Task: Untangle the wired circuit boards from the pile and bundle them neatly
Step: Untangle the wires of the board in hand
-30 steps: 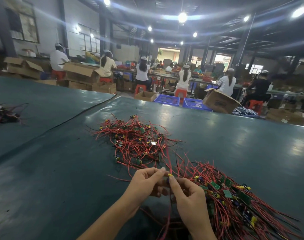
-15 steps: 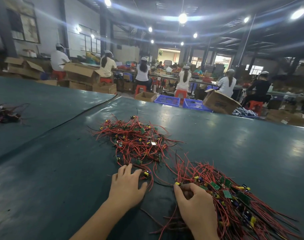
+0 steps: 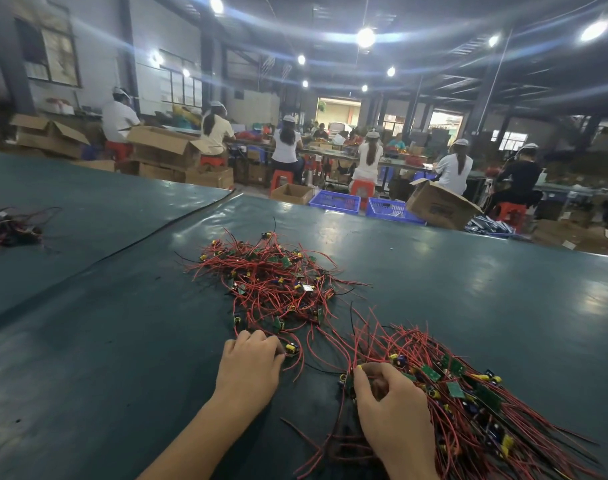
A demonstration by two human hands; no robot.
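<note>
Behind my big dark green tabletop (image 3: pixel 88 341), many people sat at long benches with brown boxes and blue crates. On the green cover lay a messy pile of red wires with small green circuit boards and yellow parts (image 3: pixel 275 282), a bit ahead of me. A tidier bunch of the same red-wired boards (image 3: pixel 469 393) lay near me on the right, with its wires fanned out and running away to the right.

My left hand (image 3: pixel 252 365) rested palm down at the near edge of the messy pile. Its fingers were curled and narrow, and the fingertips (image 3: pixel 278 351) touched one small yellow part on a red wire loop (image 3: pixel 291 348). I could not tell if I really held it yet.

My right hand (image 3: pixel 396 410) was pinched shut on the near left end of the tidy bunch, where the boards crowd together.

The loose board lay just in front of my left hand, between the two heaps, so the left hand was the nearer one. I think its wire looped back into the messy pile, so pulling it toward the bunch on my right could snag on other wires.
</note>
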